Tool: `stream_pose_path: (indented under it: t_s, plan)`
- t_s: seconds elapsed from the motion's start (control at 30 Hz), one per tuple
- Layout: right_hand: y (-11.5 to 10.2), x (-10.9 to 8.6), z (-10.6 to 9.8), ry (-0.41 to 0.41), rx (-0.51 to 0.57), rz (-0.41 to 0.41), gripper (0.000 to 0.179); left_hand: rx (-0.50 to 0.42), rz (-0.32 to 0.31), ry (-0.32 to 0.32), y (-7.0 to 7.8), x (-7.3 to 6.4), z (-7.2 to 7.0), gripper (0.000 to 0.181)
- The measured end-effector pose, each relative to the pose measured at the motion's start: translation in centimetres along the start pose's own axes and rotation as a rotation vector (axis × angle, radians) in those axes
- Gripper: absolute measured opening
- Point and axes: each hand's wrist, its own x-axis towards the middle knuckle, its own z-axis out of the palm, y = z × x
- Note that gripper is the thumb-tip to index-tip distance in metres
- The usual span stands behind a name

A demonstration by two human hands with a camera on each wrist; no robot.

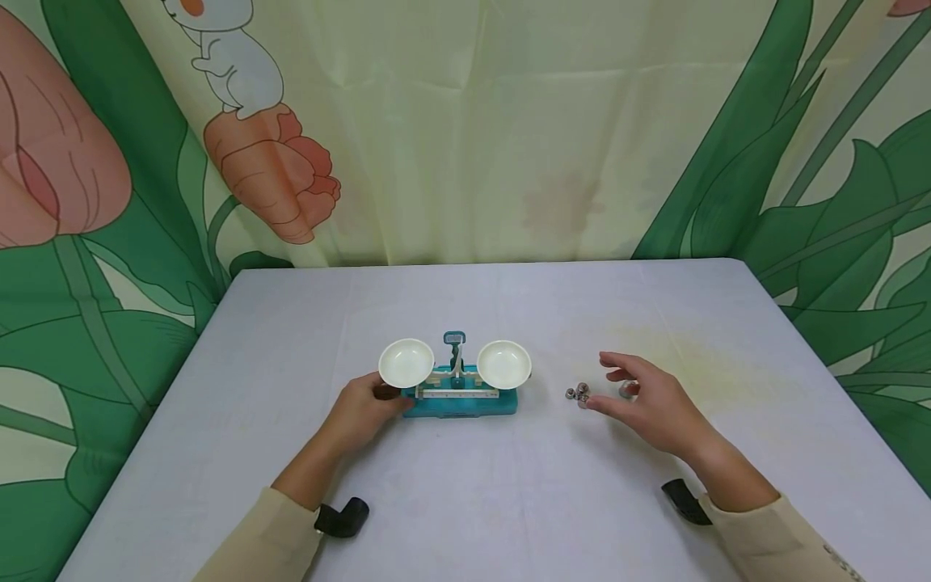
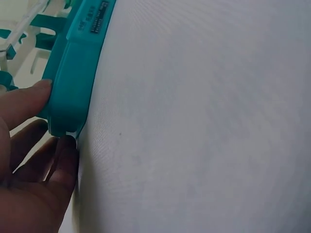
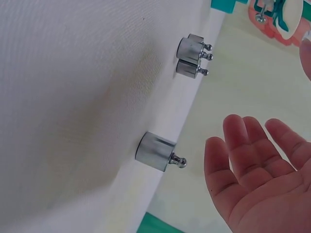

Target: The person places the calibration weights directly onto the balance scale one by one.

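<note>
A small teal balance scale (image 1: 460, 406) with two white pans (image 1: 406, 363) stands on the table. My left hand (image 1: 361, 416) grips the left end of its base, the thumb on the front side and the fingers round the end, as the left wrist view shows. Over to the right, my right hand (image 1: 658, 411) hovers with relaxed, parted fingers and holds nothing. Below it in the right wrist view are a large metal weight (image 3: 155, 151) with a knob and a cluster of several smaller weights (image 3: 189, 51). In the head view, the thumb tip overlaps the cluster.
A white cloth covers the table (image 1: 451, 517). Behind it hangs a curtain (image 1: 465, 145) printed with leaves, a rabbit and a carrot. Black wrist cameras sit at the left sleeve (image 1: 342, 517) and the right sleeve (image 1: 685, 501).
</note>
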Motion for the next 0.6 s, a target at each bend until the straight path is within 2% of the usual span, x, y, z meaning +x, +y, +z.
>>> stream_pose_path:
  t_s: [0.33,0.6]
  plan:
    - [0.14,0.02,0.05,0.002,-0.007,0.005,0.076,-0.004,-0.024,-0.018,0.21,-0.01,0.00,0.044]
    - [0.45,0.02,0.12,0.004,-0.014,0.011,0.071,0.025,-0.017,0.009,0.39,-0.52,0.21,0.043]
